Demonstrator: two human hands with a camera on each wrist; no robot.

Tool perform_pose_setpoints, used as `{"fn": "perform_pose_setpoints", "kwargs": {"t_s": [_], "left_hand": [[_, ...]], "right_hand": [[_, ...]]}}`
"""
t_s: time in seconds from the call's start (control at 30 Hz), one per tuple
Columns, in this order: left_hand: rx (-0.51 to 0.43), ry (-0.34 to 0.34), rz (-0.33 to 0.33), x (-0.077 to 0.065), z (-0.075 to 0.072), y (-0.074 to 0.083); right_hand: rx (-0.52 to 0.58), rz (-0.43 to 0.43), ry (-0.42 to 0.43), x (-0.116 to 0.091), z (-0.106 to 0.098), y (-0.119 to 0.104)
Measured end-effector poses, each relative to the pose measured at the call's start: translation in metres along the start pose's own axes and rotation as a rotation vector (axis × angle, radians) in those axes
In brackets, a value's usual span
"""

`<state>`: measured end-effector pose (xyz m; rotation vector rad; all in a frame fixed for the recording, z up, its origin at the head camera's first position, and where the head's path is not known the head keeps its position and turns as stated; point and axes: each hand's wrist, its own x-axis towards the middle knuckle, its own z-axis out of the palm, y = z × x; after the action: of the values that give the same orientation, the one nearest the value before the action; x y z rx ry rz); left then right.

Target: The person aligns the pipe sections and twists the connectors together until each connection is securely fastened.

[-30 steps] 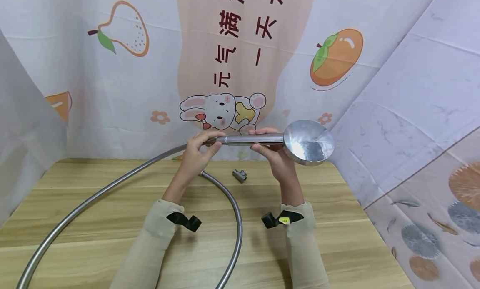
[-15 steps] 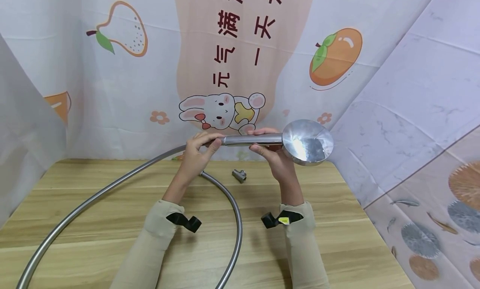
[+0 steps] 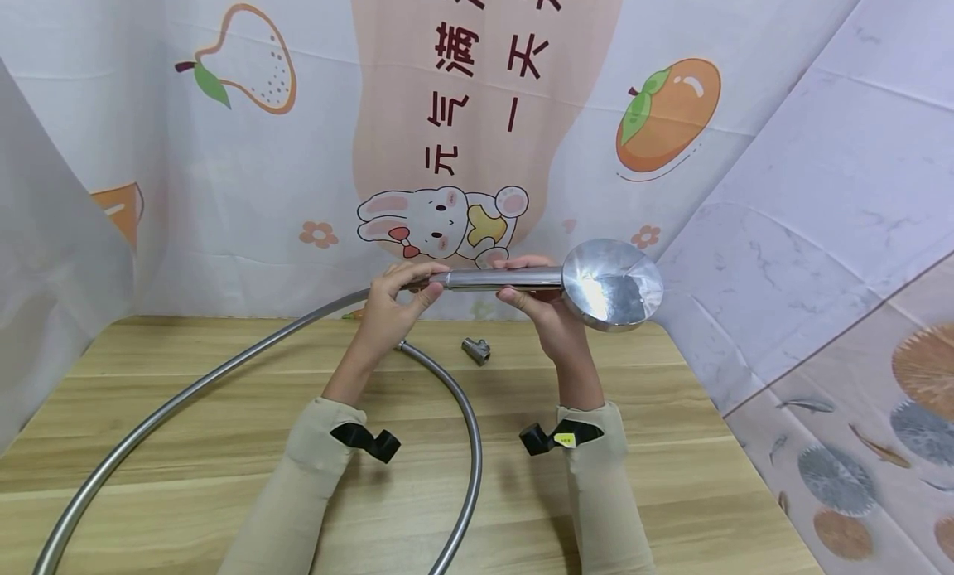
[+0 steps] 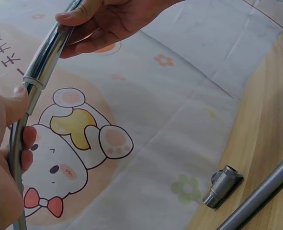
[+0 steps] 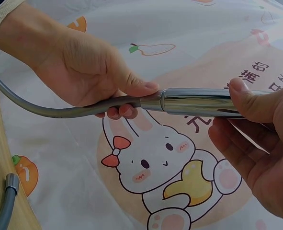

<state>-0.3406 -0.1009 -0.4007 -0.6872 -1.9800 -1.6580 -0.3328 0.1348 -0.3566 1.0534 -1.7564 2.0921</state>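
Cartoon-print backdrop (image 3: 462,103) behind a wooden table (image 3: 224,442); shower head (image 3: 613,283) held level in mid-air above the far edge. Right hand (image 3: 547,306) curled round the chrome handle (image 5: 198,101), thumb on top. Left hand (image 3: 387,306) pinching the hose (image 3: 186,397) end just at the nut (image 5: 152,101) where it meets the handle, thumb against the collar. Rest of the hose looping down across the table and off the near edge. Small metal fitting (image 4: 222,186) lying loose on the table below the hands, beside the hose.

Likely risks: nut going on crooked and cross-threading if hose and handle tilt out of line; slick chrome slipping in the grip; hose weight dragging the joint sideways; loose fitting knocked off the table by the hose.
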Motion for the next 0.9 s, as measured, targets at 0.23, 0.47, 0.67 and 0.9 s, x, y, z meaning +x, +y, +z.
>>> {"fn": "perform_pose_setpoints", "kwargs": {"t_s": [0.23,0.47,0.67,0.9], "left_hand": [[-0.005,-0.022,-0.049,-0.0009,0.0014,-0.0017],[0.018,0.002,-0.101,0.0,0.0038,-0.0007],[0.02,0.001,-0.096,0.0004,0.0028,-0.0015],[-0.019,-0.014,-0.093,-0.0002,-0.0006,-0.0014]], "right_hand": [[-0.015,-0.025,-0.02,-0.0003,-0.0008,0.0004],[-0.031,-0.034,-0.044,0.0,-0.0006,0.0001],[-0.023,-0.045,-0.046,0.0007,0.0003,0.0007],[-0.012,-0.033,-0.034,-0.0001,0.0009,-0.0002]]}}
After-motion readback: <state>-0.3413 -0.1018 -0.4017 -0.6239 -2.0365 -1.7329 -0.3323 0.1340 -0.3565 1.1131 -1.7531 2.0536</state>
